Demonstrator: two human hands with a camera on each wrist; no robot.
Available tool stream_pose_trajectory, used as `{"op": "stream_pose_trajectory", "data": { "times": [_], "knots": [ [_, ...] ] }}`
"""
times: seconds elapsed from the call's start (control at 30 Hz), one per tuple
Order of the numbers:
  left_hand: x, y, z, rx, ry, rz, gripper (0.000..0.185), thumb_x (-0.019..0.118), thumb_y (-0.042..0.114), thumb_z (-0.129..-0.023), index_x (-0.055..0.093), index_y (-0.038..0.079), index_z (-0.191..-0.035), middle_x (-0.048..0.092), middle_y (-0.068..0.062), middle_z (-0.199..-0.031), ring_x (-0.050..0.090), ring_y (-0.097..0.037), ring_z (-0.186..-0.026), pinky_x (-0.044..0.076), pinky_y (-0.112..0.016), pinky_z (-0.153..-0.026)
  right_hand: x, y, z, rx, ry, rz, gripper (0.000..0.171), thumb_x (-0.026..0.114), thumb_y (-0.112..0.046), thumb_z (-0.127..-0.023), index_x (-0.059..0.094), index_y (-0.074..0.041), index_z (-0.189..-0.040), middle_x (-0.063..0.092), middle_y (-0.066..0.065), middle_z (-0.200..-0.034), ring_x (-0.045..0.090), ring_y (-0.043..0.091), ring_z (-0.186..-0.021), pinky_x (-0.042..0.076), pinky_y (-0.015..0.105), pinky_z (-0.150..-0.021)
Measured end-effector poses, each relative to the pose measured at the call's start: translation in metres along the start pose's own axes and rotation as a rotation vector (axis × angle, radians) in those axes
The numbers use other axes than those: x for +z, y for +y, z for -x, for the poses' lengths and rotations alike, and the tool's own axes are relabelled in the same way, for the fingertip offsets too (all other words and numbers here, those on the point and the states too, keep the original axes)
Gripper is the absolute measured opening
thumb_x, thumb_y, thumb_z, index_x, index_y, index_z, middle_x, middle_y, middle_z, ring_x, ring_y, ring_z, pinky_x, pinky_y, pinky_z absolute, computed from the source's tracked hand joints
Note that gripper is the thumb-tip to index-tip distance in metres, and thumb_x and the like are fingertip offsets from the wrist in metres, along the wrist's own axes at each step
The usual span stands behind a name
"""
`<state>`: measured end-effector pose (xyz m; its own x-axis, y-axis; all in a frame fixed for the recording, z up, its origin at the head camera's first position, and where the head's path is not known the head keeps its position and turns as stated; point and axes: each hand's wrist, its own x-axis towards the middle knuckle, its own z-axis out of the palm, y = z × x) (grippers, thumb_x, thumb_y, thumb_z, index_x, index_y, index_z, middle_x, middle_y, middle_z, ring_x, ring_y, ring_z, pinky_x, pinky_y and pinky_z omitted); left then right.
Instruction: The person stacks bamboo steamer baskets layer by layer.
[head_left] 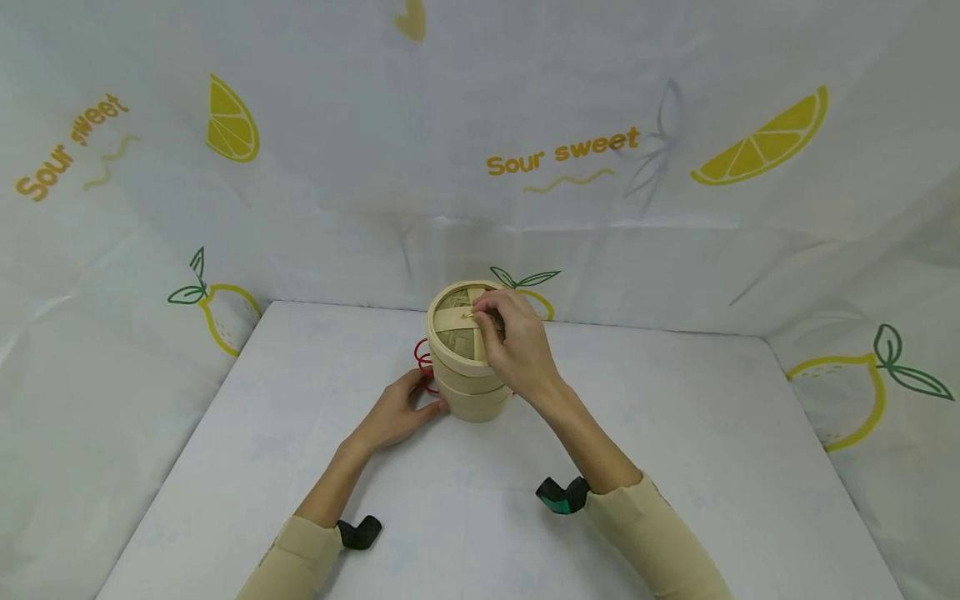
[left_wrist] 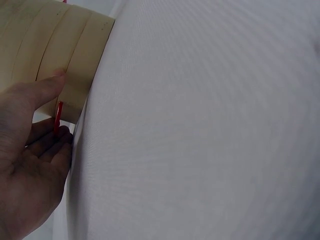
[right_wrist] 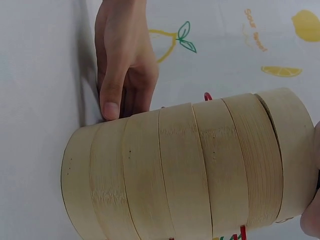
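A stacked bamboo steamer stands upright toward the back middle of the white bench, close to the lemon-printed backdrop. The right hand comes down over its woven lid, fingertips curled and pinching the small handle at the lid's centre. The left hand rests on the bench just beside the steamer's base, its grip loosely spread, thumb pressed against the lowest bamboo ring (plain in the right wrist view, where the thumb tip meets the wall). Red wire loops show at the steamer's left side, by the left fingers. Both sleeves are beige
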<state>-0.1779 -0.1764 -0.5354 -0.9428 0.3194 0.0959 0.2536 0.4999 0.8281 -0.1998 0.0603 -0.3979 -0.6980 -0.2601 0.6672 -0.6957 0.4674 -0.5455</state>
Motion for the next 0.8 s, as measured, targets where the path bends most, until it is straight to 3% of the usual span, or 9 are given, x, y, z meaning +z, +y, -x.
{"op": "stream_pose_trajectory", "data": {
  "times": [0.8],
  "knots": [
    [0.0002, 0.0006, 0.0006, -0.008, -0.007, 0.001, 0.065, 0.081, 0.020, -0.099, 0.054, -0.007, -0.151, 0.061, -0.025, -0.154, 0.054, -0.038, -0.152, 0.047, -0.050, -0.129, 0.0021, -0.0025, -0.0015, 0.015, -0.033, 0.048, 0.008, 0.069, -0.003, -0.105, 0.072, 0.004, -0.108, 0.075, 0.017, -0.109, 0.069, 0.030, -0.105, 0.061, 0.042, -0.093]
  ]
}}
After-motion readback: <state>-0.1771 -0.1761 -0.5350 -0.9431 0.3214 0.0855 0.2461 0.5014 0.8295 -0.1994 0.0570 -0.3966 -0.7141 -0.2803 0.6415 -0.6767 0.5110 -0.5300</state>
